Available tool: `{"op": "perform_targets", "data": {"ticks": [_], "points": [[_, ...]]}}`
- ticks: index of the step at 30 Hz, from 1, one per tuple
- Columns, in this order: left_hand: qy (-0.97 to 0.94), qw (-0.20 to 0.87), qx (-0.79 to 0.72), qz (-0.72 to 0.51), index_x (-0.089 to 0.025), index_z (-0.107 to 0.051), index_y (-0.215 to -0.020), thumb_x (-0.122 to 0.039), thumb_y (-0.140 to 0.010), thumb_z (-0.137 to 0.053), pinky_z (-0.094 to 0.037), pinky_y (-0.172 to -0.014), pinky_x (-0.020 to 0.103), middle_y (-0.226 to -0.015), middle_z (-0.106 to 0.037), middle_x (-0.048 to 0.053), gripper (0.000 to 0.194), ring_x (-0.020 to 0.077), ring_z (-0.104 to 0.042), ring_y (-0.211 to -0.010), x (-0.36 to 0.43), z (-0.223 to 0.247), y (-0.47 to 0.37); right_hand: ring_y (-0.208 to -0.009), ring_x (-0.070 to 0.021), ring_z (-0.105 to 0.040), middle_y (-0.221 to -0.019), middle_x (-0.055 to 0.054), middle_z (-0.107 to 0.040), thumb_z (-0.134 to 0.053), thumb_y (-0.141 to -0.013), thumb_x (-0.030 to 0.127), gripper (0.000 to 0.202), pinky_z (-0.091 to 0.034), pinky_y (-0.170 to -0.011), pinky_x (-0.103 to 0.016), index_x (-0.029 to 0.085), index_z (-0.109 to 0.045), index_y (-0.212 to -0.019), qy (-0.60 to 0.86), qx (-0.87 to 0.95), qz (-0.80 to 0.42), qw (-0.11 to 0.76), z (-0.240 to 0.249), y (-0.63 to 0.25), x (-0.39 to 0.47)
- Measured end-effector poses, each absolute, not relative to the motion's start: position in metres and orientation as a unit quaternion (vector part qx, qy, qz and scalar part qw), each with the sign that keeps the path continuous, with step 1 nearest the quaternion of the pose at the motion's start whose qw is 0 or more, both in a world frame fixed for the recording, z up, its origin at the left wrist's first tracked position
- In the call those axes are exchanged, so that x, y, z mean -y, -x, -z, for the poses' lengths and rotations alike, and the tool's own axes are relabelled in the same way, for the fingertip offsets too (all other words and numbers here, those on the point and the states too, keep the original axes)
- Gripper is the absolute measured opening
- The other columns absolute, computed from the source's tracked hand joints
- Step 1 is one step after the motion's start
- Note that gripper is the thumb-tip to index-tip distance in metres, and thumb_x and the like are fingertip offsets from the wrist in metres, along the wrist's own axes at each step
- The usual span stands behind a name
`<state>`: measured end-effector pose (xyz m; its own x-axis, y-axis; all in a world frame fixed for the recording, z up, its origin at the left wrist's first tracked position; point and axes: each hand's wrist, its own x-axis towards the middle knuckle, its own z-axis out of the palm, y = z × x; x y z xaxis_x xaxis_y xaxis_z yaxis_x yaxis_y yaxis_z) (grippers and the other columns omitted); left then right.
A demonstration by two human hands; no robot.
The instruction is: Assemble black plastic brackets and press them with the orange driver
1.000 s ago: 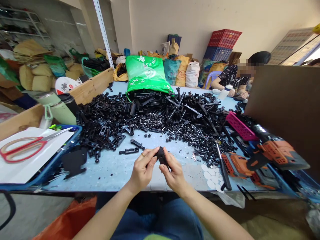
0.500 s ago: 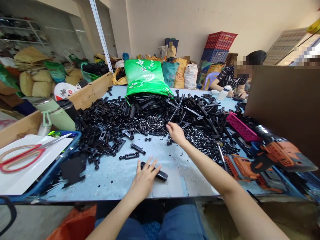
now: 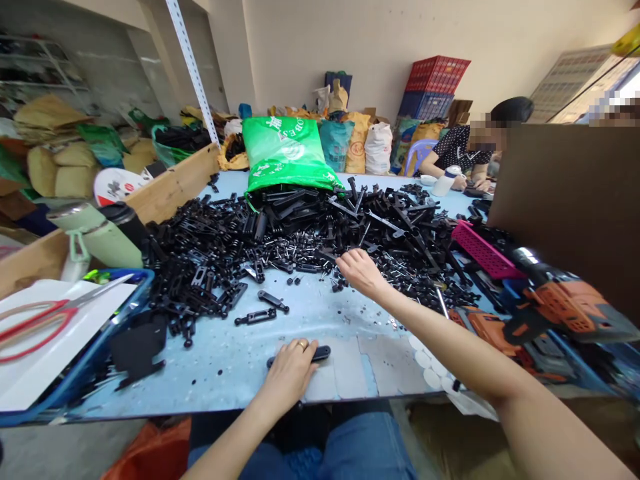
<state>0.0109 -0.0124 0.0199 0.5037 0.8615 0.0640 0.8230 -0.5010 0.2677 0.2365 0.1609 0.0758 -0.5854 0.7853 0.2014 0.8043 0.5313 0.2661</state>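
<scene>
My left hand [image 3: 293,367] rests near the table's front edge, its fingers bent over a long black plastic bar [image 3: 321,353] with rounded ends. Most of the bar's left part is under the hand. Farther off, my right hand [image 3: 364,272] is closed at the near side of a heap of black-headed screws [image 3: 295,248]. A dark, narrow piece shows at its fingertips, but I cannot tell whether they grip it. Two black slotted links [image 3: 256,317] lie between the left hand and a large heap of similar black parts [image 3: 200,240].
Behind the heap lies a green sack [image 3: 285,157] spilling black bars. Scissors [image 3: 65,313] and a flask [image 3: 100,230] are on the left. A power drill [image 3: 570,307], a pink basket [image 3: 485,250] and a cardboard panel [image 3: 565,207] stand right. A co-worker [image 3: 460,150] sits across.
The bar under my left hand has turned so its right end points farther away, and the fingers have closed from spread to bent. My right hand has shifted slightly, fingers still closed.
</scene>
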Motion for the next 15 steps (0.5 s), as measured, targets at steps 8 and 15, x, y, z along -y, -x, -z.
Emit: {"op": "perform_targets", "data": {"ticks": [8,15], "points": [[-0.866,0.118,-0.469,-0.123,-0.018,-0.049,-0.117,-0.022,-0.088,-0.045,-0.044,-0.079,0.035,-0.099,-0.059,0.008,0.03,0.0219,-0.054,-0.092,0.006,-0.01,-0.023,-0.099,-0.0243,-0.046,-0.104,-0.015,-0.055,-0.038,-0.092,0.023,0.034,-0.036,-0.079,-0.033,0.012,-0.042,-0.124,0.57,0.816,0.09,-0.021,-0.027,-0.253,-0.118],[-0.855,0.132,-0.488,-0.117,-0.017,-0.051,-0.113,-0.023,-0.089,-0.043,-0.044,-0.078,0.035,-0.096,-0.059,0.008,0.027,0.0221,-0.054,-0.09,0.004,-0.022,-0.025,-0.068,-0.0184,-0.056,-0.084,-0.006,-0.06,-0.038,-0.091,0.045,0.033,-0.035,-0.059,-0.026,0.016,-0.045,-0.106,0.555,0.832,0.014,-0.018,-0.065,-0.253,-0.083]]}}
